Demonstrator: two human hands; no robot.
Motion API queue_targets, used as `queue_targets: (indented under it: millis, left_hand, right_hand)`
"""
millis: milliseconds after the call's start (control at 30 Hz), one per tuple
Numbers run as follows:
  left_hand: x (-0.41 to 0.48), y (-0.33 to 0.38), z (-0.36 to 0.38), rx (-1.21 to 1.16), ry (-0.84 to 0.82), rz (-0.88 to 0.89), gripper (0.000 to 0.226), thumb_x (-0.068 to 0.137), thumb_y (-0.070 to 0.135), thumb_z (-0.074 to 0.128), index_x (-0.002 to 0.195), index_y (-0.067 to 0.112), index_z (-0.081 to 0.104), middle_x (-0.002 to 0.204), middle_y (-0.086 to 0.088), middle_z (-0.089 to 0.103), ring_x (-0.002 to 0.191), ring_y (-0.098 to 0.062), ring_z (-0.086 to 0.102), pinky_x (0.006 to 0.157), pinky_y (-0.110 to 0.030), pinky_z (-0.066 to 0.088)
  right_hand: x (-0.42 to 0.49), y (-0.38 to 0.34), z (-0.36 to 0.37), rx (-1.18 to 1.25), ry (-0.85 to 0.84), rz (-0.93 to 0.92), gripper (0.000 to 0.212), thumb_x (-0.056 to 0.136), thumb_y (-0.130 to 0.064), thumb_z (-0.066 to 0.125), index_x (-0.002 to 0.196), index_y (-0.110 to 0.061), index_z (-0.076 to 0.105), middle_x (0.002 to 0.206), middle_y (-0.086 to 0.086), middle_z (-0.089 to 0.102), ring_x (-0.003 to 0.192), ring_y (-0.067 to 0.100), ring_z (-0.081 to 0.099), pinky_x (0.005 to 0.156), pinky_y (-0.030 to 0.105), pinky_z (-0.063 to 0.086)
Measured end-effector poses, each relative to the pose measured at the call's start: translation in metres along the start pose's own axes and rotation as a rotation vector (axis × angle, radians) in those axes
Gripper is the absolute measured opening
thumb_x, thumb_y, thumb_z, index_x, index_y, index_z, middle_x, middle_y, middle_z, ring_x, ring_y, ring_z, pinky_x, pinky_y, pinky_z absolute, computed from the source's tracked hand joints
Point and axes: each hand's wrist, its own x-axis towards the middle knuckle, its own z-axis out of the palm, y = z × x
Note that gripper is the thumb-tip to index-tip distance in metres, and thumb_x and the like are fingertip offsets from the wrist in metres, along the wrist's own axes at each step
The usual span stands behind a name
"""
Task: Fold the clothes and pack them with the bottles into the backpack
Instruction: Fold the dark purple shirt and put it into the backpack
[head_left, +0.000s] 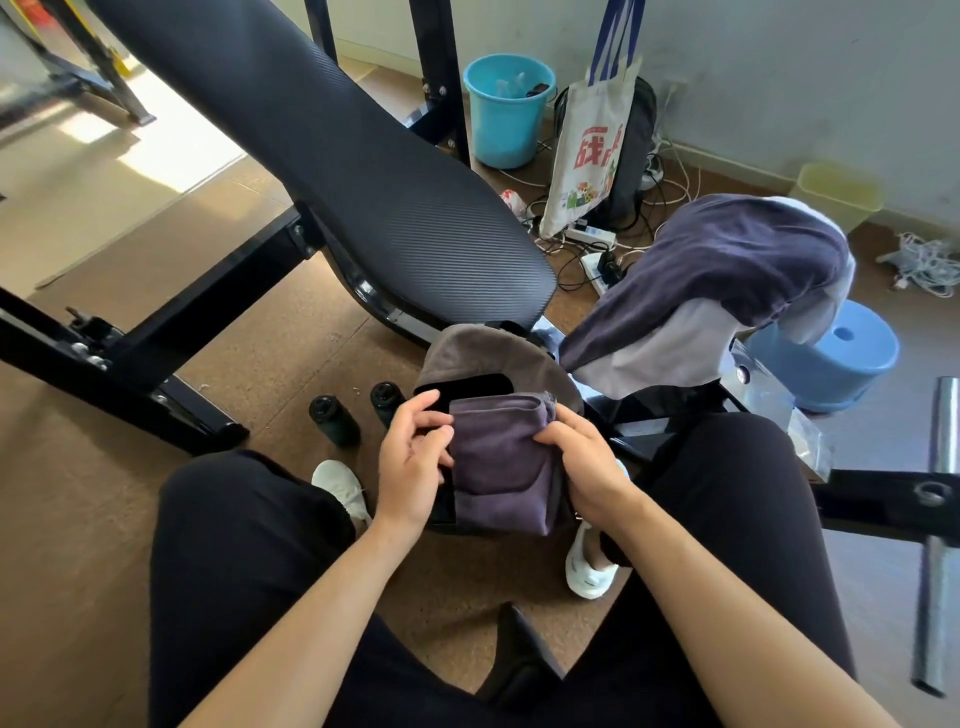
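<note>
Packing: left hand (413, 462) and right hand (582, 467) each pinched a side of the cloth (498, 457) over the backpack (483, 348). Next, probably push it in; bottles (332, 418) sat at nine o'clock.

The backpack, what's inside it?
A folded purple cloth fills the backpack's open top, held by the left hand and right hand. Whatever lies deeper is covered. Two bottles stand outside, on the floor.

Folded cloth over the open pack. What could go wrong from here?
1. The folded purple cloth, gripped only at its edges by the left hand and right hand, may unfold entering the backpack.
2. The two bottles stand near the white shoe; a shift could tip them.
</note>
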Motion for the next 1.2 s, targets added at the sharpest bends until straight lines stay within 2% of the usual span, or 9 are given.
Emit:
queue_targets:
  millis: [67,133,267,400,667,733,867,1067,1200]
  left_hand:
    - [0.003,-0.003,-0.004,0.037,0.026,-0.082,0.049,0.085,0.040,0.065,0.133,0.035,0.056,0.126,0.000,0.061,0.102,-0.008,0.063,0.083,-0.031,0.052]
    - [0.002,-0.001,-0.005,-0.065,-0.118,-0.227,0.069,0.078,0.052,0.067,0.142,0.034,0.049,0.136,0.002,0.057,0.120,-0.011,0.059,0.100,-0.034,0.050]
    - [-0.006,0.007,0.006,-0.079,-0.400,-0.378,0.084,0.074,0.063,0.075,0.147,0.037,0.043,0.139,0.010,0.059,0.125,-0.014,0.059,0.110,-0.040,0.046]
    - [-0.002,0.002,0.006,0.037,-0.321,-0.303,0.087,0.072,0.052,0.083,0.146,0.028,0.044,0.140,0.006,0.059,0.125,-0.013,0.060,0.110,-0.041,0.049]
    - [0.007,-0.003,-0.004,0.204,-0.269,-0.186,0.066,0.087,0.040,0.078,0.144,0.027,0.048,0.135,0.008,0.063,0.124,-0.012,0.061,0.103,-0.033,0.053]
    - [0.007,-0.003,-0.004,0.244,-0.283,-0.176,0.066,0.088,0.039,0.078,0.145,0.027,0.047,0.137,0.008,0.062,0.125,-0.013,0.060,0.099,-0.025,0.051]
    - [0.006,-0.003,-0.005,0.361,-0.344,-0.142,0.087,0.082,0.046,0.082,0.154,0.026,0.037,0.150,0.007,0.051,0.136,-0.016,0.051,0.109,-0.032,0.044]
    - [0.006,-0.006,-0.005,0.425,-0.274,-0.141,0.095,0.075,0.052,0.085,0.154,0.024,0.040,0.151,0.003,0.052,0.137,-0.021,0.052,0.110,-0.040,0.047]
    - [0.007,-0.006,-0.004,0.361,-0.280,-0.165,0.074,0.074,0.048,0.086,0.138,0.024,0.057,0.128,0.011,0.064,0.122,-0.014,0.061,0.086,-0.018,0.048]
  right_hand:
    - [-0.001,-0.002,-0.002,0.077,-0.032,0.050,0.033,0.095,0.002,0.045,0.117,-0.004,0.070,0.117,0.020,0.072,0.110,0.028,0.066,0.101,0.042,0.050]
    - [0.000,-0.005,-0.003,0.145,-0.070,0.102,0.030,0.099,-0.007,0.048,0.117,-0.008,0.071,0.120,0.017,0.072,0.115,0.029,0.066,0.104,0.042,0.049]
    - [0.004,-0.005,-0.006,0.111,0.008,0.111,0.031,0.105,-0.017,0.049,0.134,-0.019,0.060,0.131,0.010,0.068,0.119,0.024,0.066,0.103,0.041,0.053]
    - [0.008,0.007,-0.009,-0.098,0.180,-0.040,0.051,0.104,-0.009,0.053,0.140,-0.037,0.033,0.120,0.013,0.069,0.111,0.024,0.069,0.092,0.037,0.058]
    - [-0.008,-0.001,-0.009,-0.320,-0.223,-0.208,0.043,0.093,-0.001,0.068,0.128,-0.026,0.069,0.135,-0.002,0.063,0.130,0.018,0.057,0.103,0.038,0.053]
    - [-0.008,-0.001,-0.010,-0.354,-0.265,-0.178,0.044,0.092,-0.002,0.070,0.126,-0.029,0.070,0.134,-0.003,0.064,0.129,0.017,0.058,0.104,0.038,0.053]
    - [-0.003,0.005,-0.013,-0.542,-0.229,-0.186,0.051,0.086,-0.012,0.076,0.128,-0.038,0.067,0.139,-0.009,0.060,0.133,0.008,0.052,0.113,0.043,0.045]
    - [-0.001,0.007,-0.010,-0.687,-0.020,-0.163,0.075,0.086,-0.019,0.080,0.151,-0.033,0.045,0.150,-0.006,0.035,0.141,0.009,0.035,0.123,0.038,0.032]
    - [0.001,0.012,-0.011,-0.769,-0.055,-0.096,0.109,0.075,-0.040,0.088,0.161,-0.035,0.020,0.164,-0.003,0.009,0.154,0.017,0.014,0.127,0.043,0.021]
